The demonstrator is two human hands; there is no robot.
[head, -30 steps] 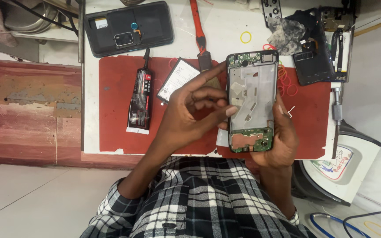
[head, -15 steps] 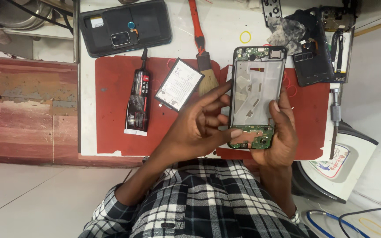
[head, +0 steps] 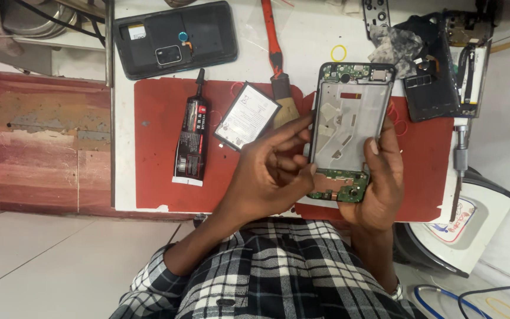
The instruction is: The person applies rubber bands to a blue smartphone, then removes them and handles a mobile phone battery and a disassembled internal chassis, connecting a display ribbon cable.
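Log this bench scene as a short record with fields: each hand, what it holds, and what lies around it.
held item: opened phone frame, green circuit boards at both ends
right hand: grip around the frame's right edge and lower end
left hand: fingers at the frame's left edge
surface: red mat on a white table
left of the frame: flat battery, black glue tube
behind: black back cover, brush with red handle

A dull grey metal phone frame with green circuit boards [head: 349, 133] is seen above a matt red rubber-like mat [head: 160, 147]. A glossy black plastic glue tube [head: 191, 139] and a smooth white-faced flat battery [head: 247, 116] are laid there. A checked woven cloth shirt [head: 278, 277] is worn.
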